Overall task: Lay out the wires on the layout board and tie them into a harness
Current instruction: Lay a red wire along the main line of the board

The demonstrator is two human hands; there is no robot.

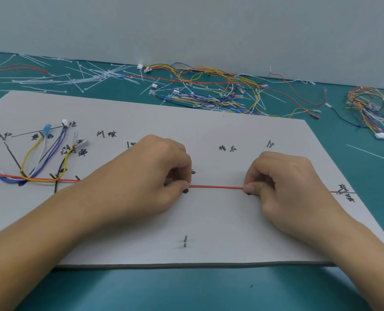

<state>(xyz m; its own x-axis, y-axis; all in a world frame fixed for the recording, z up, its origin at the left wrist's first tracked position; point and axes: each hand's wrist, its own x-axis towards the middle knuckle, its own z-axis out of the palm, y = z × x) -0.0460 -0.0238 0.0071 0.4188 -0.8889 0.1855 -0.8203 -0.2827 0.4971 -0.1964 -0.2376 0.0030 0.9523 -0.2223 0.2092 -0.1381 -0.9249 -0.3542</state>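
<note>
Head view: my left hand (162, 173) and right hand (283, 180) each pinch the red wire (215, 187), stretched taut across the layout board (209, 221). Pulling too hard could, I judge, drag it off the left-side pegs.

Head camera looks forward and down, close over the layout board (209, 221).

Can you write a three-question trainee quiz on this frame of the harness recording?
1. True or false: the red wire is stretched between the left hand and the right hand.
2. The loose cable ties lie: A on the layout board; B on the mat beyond it.
3. Which colour wire loops at the board's left beside the blue wires?

Key: 1 true; 2 B; 3 yellow.
</note>
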